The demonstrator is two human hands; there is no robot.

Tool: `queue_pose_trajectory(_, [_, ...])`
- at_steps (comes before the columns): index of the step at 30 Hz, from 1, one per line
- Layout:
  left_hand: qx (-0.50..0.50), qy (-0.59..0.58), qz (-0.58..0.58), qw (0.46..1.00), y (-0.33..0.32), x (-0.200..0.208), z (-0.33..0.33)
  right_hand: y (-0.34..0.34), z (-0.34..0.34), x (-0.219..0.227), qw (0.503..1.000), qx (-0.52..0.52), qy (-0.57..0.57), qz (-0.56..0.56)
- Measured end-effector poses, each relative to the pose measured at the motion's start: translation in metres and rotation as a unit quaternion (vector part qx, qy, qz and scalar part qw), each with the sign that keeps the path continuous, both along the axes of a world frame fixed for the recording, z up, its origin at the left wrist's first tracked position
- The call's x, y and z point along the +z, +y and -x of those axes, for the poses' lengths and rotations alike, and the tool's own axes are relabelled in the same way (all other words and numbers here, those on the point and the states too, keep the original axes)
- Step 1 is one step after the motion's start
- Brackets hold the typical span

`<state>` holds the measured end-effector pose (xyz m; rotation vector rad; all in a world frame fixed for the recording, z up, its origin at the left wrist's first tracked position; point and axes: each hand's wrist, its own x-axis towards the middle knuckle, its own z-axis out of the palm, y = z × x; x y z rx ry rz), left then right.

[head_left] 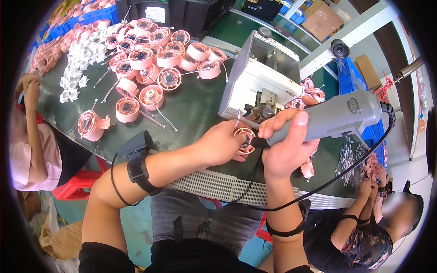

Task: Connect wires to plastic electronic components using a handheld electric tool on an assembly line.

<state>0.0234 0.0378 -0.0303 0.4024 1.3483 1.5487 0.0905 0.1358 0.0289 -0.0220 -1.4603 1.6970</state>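
My left hand is closed on a pink round plastic housing, whose open side shows a small dark circuit board. A grey electric screwdriver lies in my right hand, fingers wrapped round its body. The black tip end of the screwdriver points left and meets the housing's open face; the bit itself is hidden. Just beyond both hands stands a white-and-grey screw feeder, with a metal mechanism on its near side.
Many pink housings with wires are heaped at the far left, beside white plastic parts. A black cable loops from the screwdriver past my right wrist. Perforated strips line the near table edge. Other people sit at left and right.
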Motion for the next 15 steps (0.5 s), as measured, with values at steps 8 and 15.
queue_pose_trajectory(8, [0.018, 0.009, 0.002, 1.0, 0.0008, 0.0026, -0.0019, -0.0021, -0.0004, 0.0013, 1.0, -0.001, -0.011, 0.01])
queue_pose_trajectory(15, [0.01, 0.023, 0.001, 1.0, 0.001, -0.0018, -0.002, 0.0008, -0.001, -0.0016, 1.0, 0.001, -0.014, 0.011])
